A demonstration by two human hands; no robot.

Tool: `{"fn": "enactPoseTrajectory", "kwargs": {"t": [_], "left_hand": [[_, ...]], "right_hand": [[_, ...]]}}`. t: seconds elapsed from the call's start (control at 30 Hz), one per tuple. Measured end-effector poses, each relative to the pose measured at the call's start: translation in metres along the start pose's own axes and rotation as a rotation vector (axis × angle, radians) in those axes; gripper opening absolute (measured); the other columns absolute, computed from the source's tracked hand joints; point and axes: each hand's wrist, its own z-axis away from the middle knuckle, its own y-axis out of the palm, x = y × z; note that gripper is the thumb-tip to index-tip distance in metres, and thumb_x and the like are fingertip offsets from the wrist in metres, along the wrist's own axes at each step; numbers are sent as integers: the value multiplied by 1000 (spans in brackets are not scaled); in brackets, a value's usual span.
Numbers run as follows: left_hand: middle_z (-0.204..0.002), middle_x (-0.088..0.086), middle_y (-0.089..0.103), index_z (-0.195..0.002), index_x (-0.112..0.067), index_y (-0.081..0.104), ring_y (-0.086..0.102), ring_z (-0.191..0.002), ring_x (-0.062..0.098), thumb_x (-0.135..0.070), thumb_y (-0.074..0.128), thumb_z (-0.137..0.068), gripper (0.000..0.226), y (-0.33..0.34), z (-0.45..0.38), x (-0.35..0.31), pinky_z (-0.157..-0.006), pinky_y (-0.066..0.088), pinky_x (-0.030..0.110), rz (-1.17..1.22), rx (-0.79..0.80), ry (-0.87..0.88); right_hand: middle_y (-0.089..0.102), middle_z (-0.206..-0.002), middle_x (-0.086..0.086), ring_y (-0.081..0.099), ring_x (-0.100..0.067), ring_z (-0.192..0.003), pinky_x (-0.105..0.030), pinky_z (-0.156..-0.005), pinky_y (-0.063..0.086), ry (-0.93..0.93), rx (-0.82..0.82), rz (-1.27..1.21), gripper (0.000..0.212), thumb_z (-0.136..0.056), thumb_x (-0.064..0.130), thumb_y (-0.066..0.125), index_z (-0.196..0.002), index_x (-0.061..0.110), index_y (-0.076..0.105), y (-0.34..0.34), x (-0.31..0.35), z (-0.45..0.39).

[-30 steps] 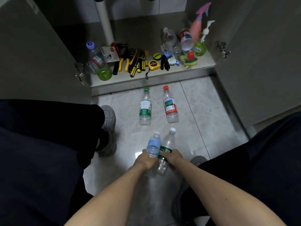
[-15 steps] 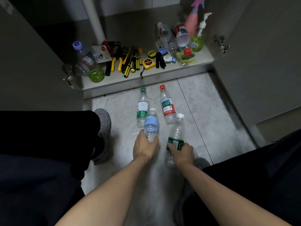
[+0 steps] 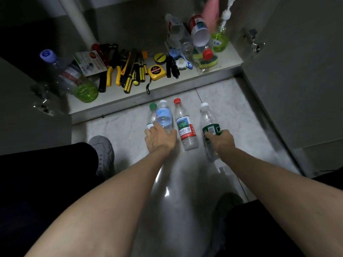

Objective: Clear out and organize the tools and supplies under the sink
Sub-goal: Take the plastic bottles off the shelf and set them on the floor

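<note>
My left hand grips a clear bottle with a pale blue label, held over a green-capped bottle that it partly hides. A red-capped bottle lies on the floor tile between my hands. To its right, my right hand grips a white-capped bottle with a dark green label, low over the tile. On the cabinet shelf lie yellow-and-black hand tools and a yellow tape measure.
A bottle with green liquid lies at the shelf's left end. Bottles, a sponge pack and a pump dispenser crowd its right end. A white pipe rises behind. Open doors flank both sides. My grey shoe is at left.
Both hands have carried their bottles forward from near my knees toward the two bottles on the floor. The hands have spread apart, the right one moving to the right of the red-capped bottle.
</note>
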Motion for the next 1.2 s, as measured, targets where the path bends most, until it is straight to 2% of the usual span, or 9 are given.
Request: {"fn": "enactPoseTrajectory", "kwargs": {"t": [0.17,0.33,0.5,0.67,0.77,0.87,0.97,1.13,1.2], "left_hand": [[-138,18,47,-146,-3,28,39,-124,34,-45,49,-95,69,22,2,-1,-102,34,43,-44,32,20],[-141,17,42,-152,-7,23,37,-129,34,-37,54,-95,71,29,2,6,-104,35,44,73,82,4],[-137,17,45,-145,-9,35,41,-128,35,-27,58,-90,62,21,-1,14,-105,38,44,167,136,15],[-131,15,52,-135,-11,47,50,-123,33,-24,59,-88,50,4,0,22,-101,42,42,215,153,51],[-138,11,51,-140,-15,45,50,-127,30,-25,59,-90,53,-12,3,27,-102,42,37,230,157,56],[-137,8,56,-143,-18,44,55,-122,28,-26,58,-90,55,-36,2,30,-103,45,38,240,159,67],[-126,7,62,-135,-18,52,60,-111,28,-24,55,-92,44,-67,-9,25,-97,50,39,228,115,99],[-111,2,67,-109,-23,63,60,-91,14,-21,54,-96,16,-117,-43,-1,-77,48,28,184,48,224],[-107,2,68,-102,-22,65,61,-93,18,-21,53,-96,13,-136,-59,-16,-82,51,32,150,35,252]], "right_hand": [[61,-122,-16,63,-34,-108,-49,-96,54,-32,49,14,59,-86,37,77,-128,3,52,9,9,-19],[66,-119,-16,60,-26,-94,-35,-81,51,-34,74,-9,51,-85,24,80,-124,3,56,25,5,-17],[68,-118,-14,65,-31,-104,-42,-94,53,-73,86,35,46,-84,19,79,-124,7,59,30,2,-9],[61,-98,-6,61,-26,-89,-38,-85,53,-84,81,0,42,-87,23,75,-124,9,60,24,7,-1],[62,-107,-9,56,-26,-93,-31,-83,45,-98,48,8,50,-88,23,73,-132,7,57,18,17,6],[64,-128,-12,60,-31,-109,-31,-90,44,-122,22,-7,52,-89,20,69,-138,11,55,12,38,12],[66,-124,-12,61,-28,-100,-30,-88,46,-183,49,-44,39,-91,20,68,-129,14,62,3,74,13],[69,-118,-7,62,-28,-114,-30,-97,46,-401,56,-10,23,-88,18,69,-111,14,69,-26,157,4],[70,-115,-9,62,-29,-113,-33,-97,48,-474,9,10,15,-86,19,71,-101,18,69,-42,191,-1]]}}
